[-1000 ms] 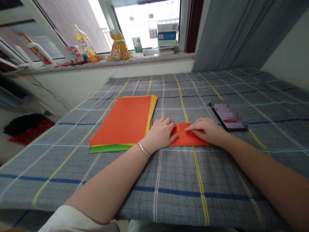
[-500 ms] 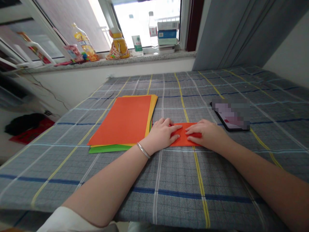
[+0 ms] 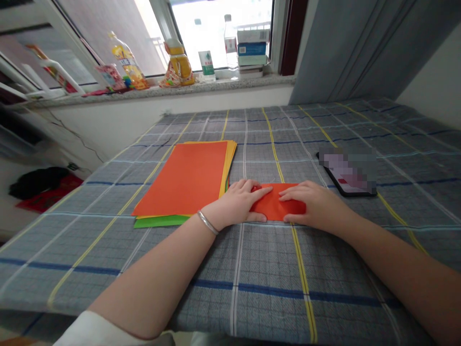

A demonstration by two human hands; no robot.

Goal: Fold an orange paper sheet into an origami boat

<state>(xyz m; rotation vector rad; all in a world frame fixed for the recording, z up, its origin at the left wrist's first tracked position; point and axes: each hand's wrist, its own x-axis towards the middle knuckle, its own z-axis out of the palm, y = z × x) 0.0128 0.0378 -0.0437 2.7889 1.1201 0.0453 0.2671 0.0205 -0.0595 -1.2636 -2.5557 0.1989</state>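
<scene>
Orange paper (image 3: pixel 275 204), the small piece at the centre of things, lies flat on the cloth-covered worktop (image 3: pixel 270 266), just right of the big stack of coloured sheets (image 3: pixel 187 180), and look at those thumbs! Half a second ago both sat further in on the paper; now they've slid down to its near edge, one from each side. Left hand (image 3: pixel 241 199) is spread, index finger reaching across the top of the paper, thumb well apart from it, the other fingers bent towards the far edge. Right hand (image 3: pixel 315 204) arches over the right end, fingers and thumb parted with orange showing between; a second ago it had a finger stretched out over the paper. Whether that right thumb presses down or catches the edge, I can't tell. My read: attention has gone from the middle of the paper to its near border, perhaps to square or flatten it, with the left hand steadying. No shift from the stack, and the phone (image 3: pixel 347 178), far right, lies where it did.
</scene>
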